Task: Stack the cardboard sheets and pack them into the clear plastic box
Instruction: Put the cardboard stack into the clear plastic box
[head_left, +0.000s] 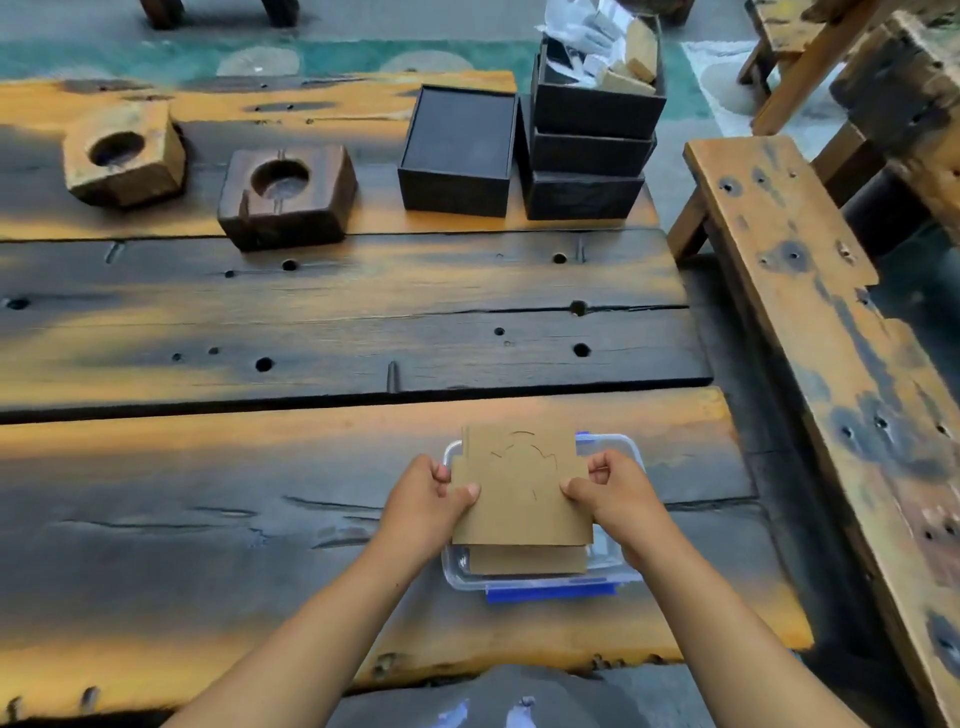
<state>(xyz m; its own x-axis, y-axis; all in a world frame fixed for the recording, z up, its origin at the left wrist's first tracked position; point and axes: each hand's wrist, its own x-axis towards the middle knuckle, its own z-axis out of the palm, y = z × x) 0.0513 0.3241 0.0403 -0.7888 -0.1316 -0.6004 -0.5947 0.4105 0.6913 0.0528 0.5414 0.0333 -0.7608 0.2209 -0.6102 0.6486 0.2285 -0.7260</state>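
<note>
Holding cardboard sheets over the clear plastic box

Gripping the brown cardboard sheets (519, 493) by their two side edges, both hands keep the stack just above the clear plastic box (618, 571). The left hand (431, 499) is closed on the left edge, thumb on the top face and fingers curled underneath. The right hand (613, 493) pinches the right edge the same way. The top sheet shows faint curved cut lines and a notched outline. A lower sheet pokes out past its near edge, so the stack is not quite squared up. Whether that lower sheet already touches the box floor cannot be told.

The box sits open on the near plank of the wooden tabletop (260, 493), with blue clips showing at its near and far rims. The planks are scorched dark and orange, with holes drilled in them.

Well apart, at the far side, stand an open black box (457, 150) and, just beside it to the right, a stack of black boxes (587, 156) topped with white and tan scraps. Further left are a dark wooden block (288, 197) and a lighter wooden block (124, 156), each with a round hollow. A wooden bench (810, 322) runs along the right.
</note>
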